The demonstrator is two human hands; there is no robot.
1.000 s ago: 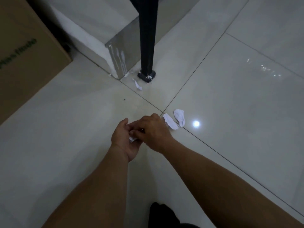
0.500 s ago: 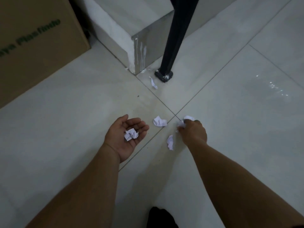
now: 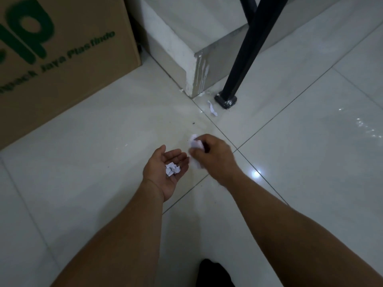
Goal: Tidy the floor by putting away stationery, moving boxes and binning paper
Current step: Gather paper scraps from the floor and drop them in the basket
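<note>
head view: the landmark here is the black metal leg (image 3: 246,56), which slants down to a scuffed foot on the pale tiled floor (image 3: 310,162). the left hand (image 3: 165,172) is nearer the camera than the leg's foot and to its left, palm up and open wide, fingers loosely spread. a crumpled paper ball (image 3: 172,169) rests in the middle of that palm, not gripped, only cupped. the right hand (image 3: 213,156) is just right of the left one, also on the near side of the leg, knuckles up, fingers curled closed around white paper scraps (image 3: 195,142) that stick out past the fingertips; the hand is blurred, so the number of pieces cannot be told. the two hands are near each other but apart. one more torn paper strip (image 3: 212,108) lies on the floor just left of the leg's foot, close to it. behind and left of the leg stands the corner of a low white step (image 3: 176,44), with dried white drips down its edge. far left of the leg sits a cardboard box (image 3: 72,59) with green print, flat on the floor. a dark shape at the bottom edge is too cut off to tell.
</note>
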